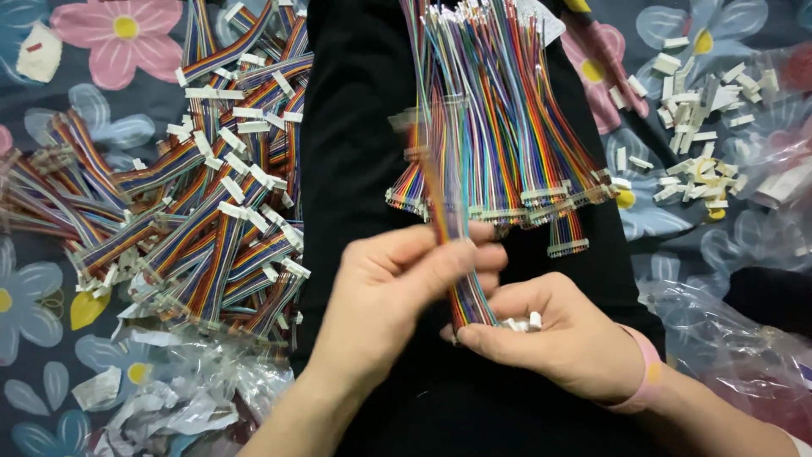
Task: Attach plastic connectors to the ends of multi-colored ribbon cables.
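While your left hand [397, 283] pinches a rainbow ribbon cable [448, 211] upright, your right hand [550, 334] grips its lower end together with small white connectors [520, 322]. Left of this cable lies a large pile of finished cables [203, 203]. Behind it an unfinished bundle [499, 118] waits, so I judge much work is left.

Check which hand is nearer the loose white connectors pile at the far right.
Right. The right hand sits lower centre, below and left of the white connectors pile. The left hand is farther left, its fingers pinching the rainbow ribbon cable.
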